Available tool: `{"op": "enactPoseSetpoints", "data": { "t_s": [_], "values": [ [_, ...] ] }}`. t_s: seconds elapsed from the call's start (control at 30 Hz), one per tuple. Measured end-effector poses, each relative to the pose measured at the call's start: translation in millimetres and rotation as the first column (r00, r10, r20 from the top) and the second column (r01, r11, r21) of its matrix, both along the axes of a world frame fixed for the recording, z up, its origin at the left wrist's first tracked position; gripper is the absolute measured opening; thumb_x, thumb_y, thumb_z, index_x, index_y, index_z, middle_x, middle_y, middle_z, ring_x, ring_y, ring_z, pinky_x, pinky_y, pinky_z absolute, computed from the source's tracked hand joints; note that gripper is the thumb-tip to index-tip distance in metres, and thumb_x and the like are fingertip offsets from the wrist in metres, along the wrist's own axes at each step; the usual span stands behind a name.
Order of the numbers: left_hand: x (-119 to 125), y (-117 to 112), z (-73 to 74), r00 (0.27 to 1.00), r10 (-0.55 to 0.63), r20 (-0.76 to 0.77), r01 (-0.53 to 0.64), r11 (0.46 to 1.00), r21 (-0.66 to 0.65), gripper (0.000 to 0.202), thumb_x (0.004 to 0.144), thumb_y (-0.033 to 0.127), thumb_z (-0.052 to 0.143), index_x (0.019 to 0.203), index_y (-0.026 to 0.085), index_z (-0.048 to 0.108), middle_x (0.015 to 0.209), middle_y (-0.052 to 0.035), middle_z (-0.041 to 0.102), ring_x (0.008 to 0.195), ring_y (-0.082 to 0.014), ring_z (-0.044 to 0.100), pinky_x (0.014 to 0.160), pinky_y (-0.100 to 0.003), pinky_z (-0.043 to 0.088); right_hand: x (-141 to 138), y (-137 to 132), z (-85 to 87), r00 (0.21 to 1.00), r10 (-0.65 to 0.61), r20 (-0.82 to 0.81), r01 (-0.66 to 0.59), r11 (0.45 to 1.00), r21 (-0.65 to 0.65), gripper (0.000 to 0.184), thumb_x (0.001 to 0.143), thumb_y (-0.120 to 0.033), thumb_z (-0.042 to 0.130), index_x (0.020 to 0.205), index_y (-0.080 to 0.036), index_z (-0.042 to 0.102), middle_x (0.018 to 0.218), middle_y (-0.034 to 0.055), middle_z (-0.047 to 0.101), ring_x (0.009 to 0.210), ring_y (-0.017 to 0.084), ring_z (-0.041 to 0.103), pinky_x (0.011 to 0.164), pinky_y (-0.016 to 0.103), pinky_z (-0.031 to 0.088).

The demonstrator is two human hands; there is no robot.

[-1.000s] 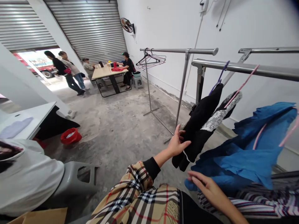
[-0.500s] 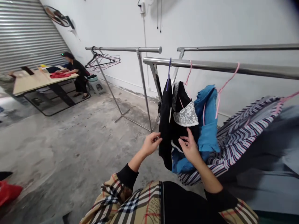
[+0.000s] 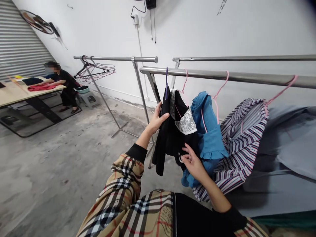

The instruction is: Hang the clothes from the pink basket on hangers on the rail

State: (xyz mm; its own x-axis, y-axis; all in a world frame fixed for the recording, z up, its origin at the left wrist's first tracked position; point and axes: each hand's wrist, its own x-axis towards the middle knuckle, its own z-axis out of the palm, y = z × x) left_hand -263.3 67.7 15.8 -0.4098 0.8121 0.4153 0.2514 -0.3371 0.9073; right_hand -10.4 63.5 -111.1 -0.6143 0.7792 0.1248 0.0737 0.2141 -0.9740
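A black garment with a white lace collar hangs on a purple hanger from a steel rail. My left hand grips its upper left shoulder, fingers closed on the cloth. My right hand touches the garment's lower edge, fingers bent and pinching the fabric. Right behind it hang a blue garment and a striped garment on pink hangers.
A second rack with several bare hangers stands to the left by the white wall. Far left, a person sits at a wooden table with red cloth on it. Grey fabric lies at right. The floor is bare concrete.
My left hand has risen from the black garment's lower edge to its shoulder near the hanger. My right hand has slid down to the hem. The view has swung slightly right.
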Motion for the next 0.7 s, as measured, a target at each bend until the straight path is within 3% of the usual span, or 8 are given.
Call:
{"op": "enactPoseSetpoints", "data": {
  "t_s": [0.1,0.2,0.3,0.4,0.6,0.7],
  "values": [
    [-2,1,8.5,0.996,-0.082,0.034,0.086,0.989,-0.118,0.083,0.069,0.049,0.079,0.137,0.015,0.046,0.136,-0.0136,0.057,0.125,-0.0274,0.054,0.106,-0.040,0.044,7,-6,-7.8,1.000,-0.001,0.006,0.001,1.000,-0.015,0.070,0.084,-0.048,0.059,0.145,-0.022,0.038,0.127,0.0152,0.058,0.078,0.013,0.063,0.070,0.033,0.056],
    [-4,-7,16.0,0.982,-0.147,0.117,0.174,0.948,-0.267,0.068,0.065,0.046,0.083,0.119,0.012,0.060,0.109,-0.0109,0.071,0.098,-0.0245,0.067,0.090,-0.039,0.054,13,-12,-12.8,1.000,0.007,0.026,-0.006,0.999,-0.042,0.066,0.085,-0.046,0.058,0.143,-0.021,0.040,0.123,0.0138,0.060,0.075,0.013,0.063,0.071,0.032,0.056],
    [-8,-17,24.2,0.971,-0.177,0.163,0.226,0.903,-0.365,0.048,0.062,0.043,0.085,0.093,0.011,0.067,0.084,-0.0061,0.073,0.076,-0.0191,0.068,0.075,-0.034,0.057,15,-17,-13.2,0.998,0.037,0.051,-0.034,0.998,-0.060,0.065,0.086,-0.045,0.055,0.143,-0.019,0.038,0.124,0.0145,0.059,0.076,0.013,0.064,0.073,0.033,0.055],
    [-14,-27,29.6,0.962,-0.161,0.221,0.240,0.885,-0.400,0.040,0.061,0.042,0.085,0.081,0.011,0.067,0.076,-0.0051,0.072,0.069,-0.0177,0.067,0.069,-0.032,0.056,15,-19,-11.2,0.995,0.079,0.059,-0.075,0.995,-0.070,0.063,0.089,-0.045,0.053,0.144,-0.019,0.037,0.124,0.0143,0.058,0.077,0.013,0.064,0.076,0.034,0.055],
    [-22,-48,32.9,0.919,-0.255,0.302,0.346,0.887,-0.305,0.050,0.058,0.035,0.087,0.098,0.012,0.066,0.086,-0.0057,0.073,0.076,-0.0180,0.068,0.073,-0.031,0.057,14,-22,-9.5,0.992,0.116,0.059,-0.111,0.991,-0.071,0.063,0.088,-0.046,0.053,0.143,-0.018,0.039,0.121,0.0144,0.059,0.077,0.014,0.063,0.080,0.038,0.055],
    [-18,-56,35.2,0.961,-0.190,0.200,0.245,0.922,-0.300,0.051,0.065,0.033,0.082,0.108,0.013,0.063,0.091,-0.0054,0.072,0.079,-0.0184,0.068,0.076,-0.033,0.057,14,-23,-11.2,0.990,0.123,0.065,-0.118,0.990,-0.078,0.065,0.087,-0.047,0.054,0.143,-0.017,0.040,0.120,0.0146,0.060,0.076,0.015,0.063,0.081,0.040,0.055]
  ]
}}
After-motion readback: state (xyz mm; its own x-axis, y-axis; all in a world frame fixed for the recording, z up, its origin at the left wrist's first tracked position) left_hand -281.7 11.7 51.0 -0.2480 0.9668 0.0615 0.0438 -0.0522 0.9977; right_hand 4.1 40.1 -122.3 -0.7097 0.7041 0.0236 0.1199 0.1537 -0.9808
